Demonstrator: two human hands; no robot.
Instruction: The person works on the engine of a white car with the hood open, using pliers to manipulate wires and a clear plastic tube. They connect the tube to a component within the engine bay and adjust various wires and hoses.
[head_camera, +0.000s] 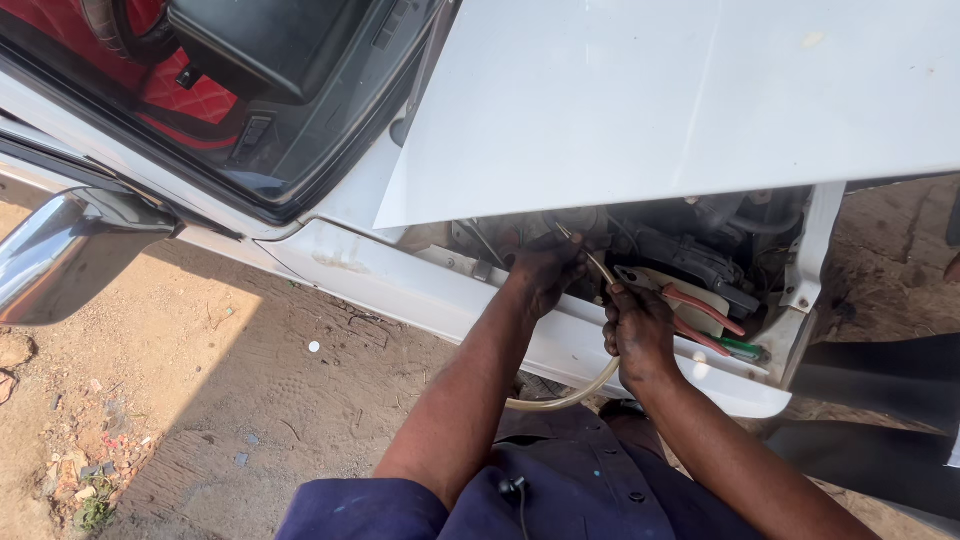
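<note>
A chrome side mirror (70, 255) jutted at far left. Under the raised white bonnet (680, 100), the left hand (548, 272) reached into the engine bay, fingers curled around a clear hose (572, 398); the right hand (638, 335) gripped the same hose beside red-handled pliers (700, 312).

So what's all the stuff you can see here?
car: one, white, across the top
raised hood: one, white, upper right
side mirror: one, shiny chrome, far left
seat: red, inside the cabin
pliers: one, red handles, lying in the engine bay
screwdriver: one, green handle, beside the pliers
hose: one, clear yellowish, looping below the fender
ground: brown dirt, lower left
left hand: reaching into the bay
right hand: gripping the hose
</note>
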